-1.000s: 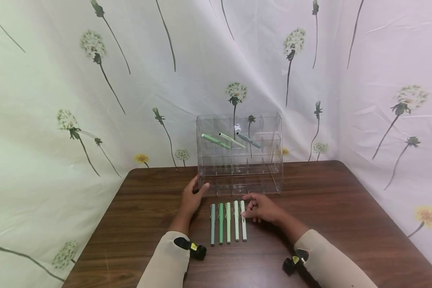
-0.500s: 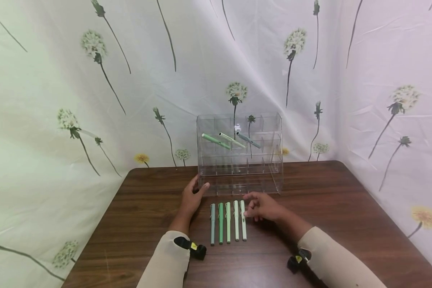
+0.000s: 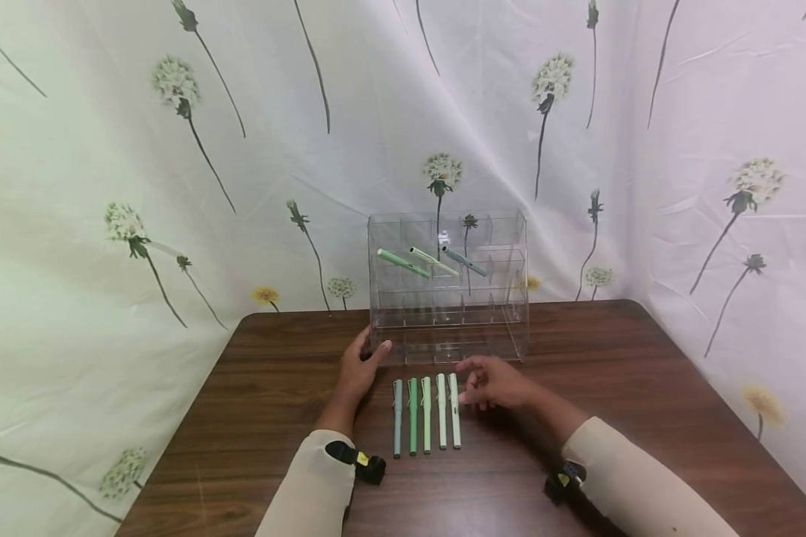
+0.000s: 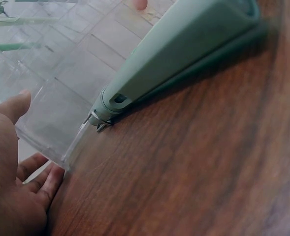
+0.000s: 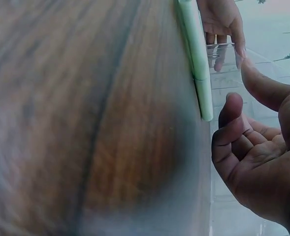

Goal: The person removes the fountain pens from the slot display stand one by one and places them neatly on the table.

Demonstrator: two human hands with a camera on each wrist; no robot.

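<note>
Several capped pens lie side by side on the table, from a grey-blue pen (image 3: 397,418) through green and light green to a whitish pen (image 3: 454,410) at the right end. Behind them stands a clear tiered rack (image 3: 448,325). My left hand (image 3: 361,371) rests against the rack's lower left corner, fingers along its side and thumb in front. Beside the whitish pen is my right hand (image 3: 495,382), index finger extended, the other fingers loosely bent. In the right wrist view, nothing is held between the thumb and fingers; a pale pen (image 5: 198,54) lies close by.
Three pens lie slanted in the rack's upper part: a green pen (image 3: 403,263), a pale green pen (image 3: 433,262) and a grey-blue pen (image 3: 465,262). A flower-printed cloth (image 3: 349,97) hangs behind the brown wooden table (image 3: 255,447).
My right hand has drawn slightly to the right, away from the whitish pen, and its forearm has shifted right too. The left hand, the rack and the pens have stayed in place.
</note>
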